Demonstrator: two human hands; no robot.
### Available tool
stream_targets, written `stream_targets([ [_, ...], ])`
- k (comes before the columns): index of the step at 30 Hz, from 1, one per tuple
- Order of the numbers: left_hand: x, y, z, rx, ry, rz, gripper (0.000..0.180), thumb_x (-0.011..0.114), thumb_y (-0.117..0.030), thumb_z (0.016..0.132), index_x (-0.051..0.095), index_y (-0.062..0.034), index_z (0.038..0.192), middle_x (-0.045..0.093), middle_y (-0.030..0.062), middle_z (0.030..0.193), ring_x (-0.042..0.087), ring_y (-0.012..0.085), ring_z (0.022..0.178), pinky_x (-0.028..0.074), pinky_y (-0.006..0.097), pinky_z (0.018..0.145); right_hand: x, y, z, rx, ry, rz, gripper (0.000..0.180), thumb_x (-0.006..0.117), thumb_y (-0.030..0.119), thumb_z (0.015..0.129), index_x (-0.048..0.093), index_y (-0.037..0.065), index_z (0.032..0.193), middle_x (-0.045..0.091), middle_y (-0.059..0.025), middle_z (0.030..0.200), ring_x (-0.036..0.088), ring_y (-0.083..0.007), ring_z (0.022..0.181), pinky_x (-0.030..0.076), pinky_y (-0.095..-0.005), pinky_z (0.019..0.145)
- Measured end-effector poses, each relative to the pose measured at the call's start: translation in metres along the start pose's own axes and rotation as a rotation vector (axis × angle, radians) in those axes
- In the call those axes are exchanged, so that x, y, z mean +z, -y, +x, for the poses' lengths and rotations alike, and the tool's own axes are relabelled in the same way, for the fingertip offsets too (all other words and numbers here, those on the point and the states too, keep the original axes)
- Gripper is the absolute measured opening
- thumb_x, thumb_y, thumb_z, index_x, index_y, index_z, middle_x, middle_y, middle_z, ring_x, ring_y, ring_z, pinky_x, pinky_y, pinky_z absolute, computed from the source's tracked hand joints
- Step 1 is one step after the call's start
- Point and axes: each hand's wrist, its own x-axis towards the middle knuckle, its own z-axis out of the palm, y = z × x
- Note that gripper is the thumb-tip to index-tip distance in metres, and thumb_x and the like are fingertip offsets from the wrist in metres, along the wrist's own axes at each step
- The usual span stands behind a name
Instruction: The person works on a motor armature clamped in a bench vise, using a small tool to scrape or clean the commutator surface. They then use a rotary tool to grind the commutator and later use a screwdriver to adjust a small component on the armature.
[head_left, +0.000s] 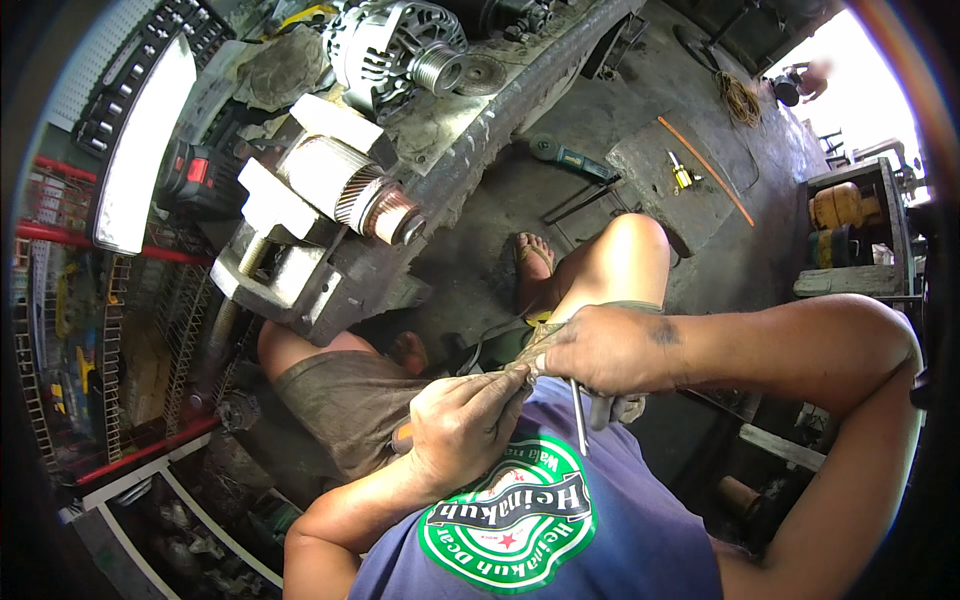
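Both hands meet in front of my shirt, above my lap. My left hand is closed in a pinch, and an orange handle shows at the heel of its palm; the rest of that tool is hidden. My right hand is closed too, its fingers curled under. Below it sticks out a slim metal rod, pointing toward my shirt. Brown cloth bunches beside the right thumb; whether it is a rag or my shorts I cannot tell. A small piece between the fingertips is too hidden to name.
At the left a bench vise clamps an armature with copper windings. Behind it, an alternator stands on the workbench. An angle grinder, an orange strip and a yellow-handled tool lie on the floor ahead.
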Motion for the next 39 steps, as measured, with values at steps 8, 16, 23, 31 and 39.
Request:
stream_targets([
  [8,-0.002,0.01,-0.006,-0.016,-0.006,-0.027,0.022,0.084,-0.008,0.088,0.08,-0.0014,0.108,0.077,0.0124,0.085,0.075,0.0286,0.071,0.058,0.039,0.064,-0.007,-0.004,-0.003,-0.37,-0.088,-0.487,0.041,0.06,0.034,0.108,0.072,-0.005,0.107,0.075,-0.0283,0.096,0.074,-0.0456,0.097,0.057,-0.0527,0.088],
  [16,-0.011,0.013,-0.005,-0.128,0.107,-0.132,0.018,0.084,-0.004,0.09,0.079,0.0007,0.107,0.076,0.0153,0.084,0.074,0.0305,0.071,0.058,0.037,0.067,-0.012,-0.014,0.002,-0.678,-0.177,-0.736,0.028,0.067,0.028,0.105,0.068,0.001,0.104,0.072,-0.0238,0.091,0.071,-0.0467,0.09,0.056,-0.0546,0.082],
  [23,-0.015,0.004,-0.001,-0.406,0.181,-0.362,0.018,0.079,-0.005,0.092,0.076,0.0026,0.108,0.075,0.0156,0.083,0.072,0.0226,0.072,0.057,0.035,0.067,-0.012,-0.011,0.0,-0.562,-0.106,-0.705,0.038,0.06,0.033,0.109,0.067,-0.003,0.103,0.074,-0.0289,0.093,0.073,-0.0486,0.094,0.058,-0.0561,0.084],
  [31,-0.013,0.008,-0.002,-0.194,0.183,-0.262,0.01,0.074,-0.002,0.096,0.074,0.0024,0.104,0.066,0.0123,0.073,0.062,0.0134,0.065,0.051,0.033,0.06,-0.009,-0.017,-0.002,-0.552,-0.061,-0.645,0.034,0.063,0.031,0.107,0.066,-0.003,0.104,0.073,-0.0275,0.094,0.072,-0.0474,0.097,0.057,-0.0557,0.086],
  [39,-0.017,0.015,-0.002,-0.355,0.298,-0.498,0.011,0.074,-0.004,0.099,0.074,0.0066,0.102,0.067,0.0113,0.073,0.058,0.0103,0.065,0.048,0.031,0.059,-0.019,-0.035,0.014,-1.254,-0.343,-1.229,0.017,0.068,0.023,0.093,0.068,0.006,0.096,0.072,-0.0102,0.089,0.076,-0.0302,0.094,0.059,-0.0492,0.1],
])
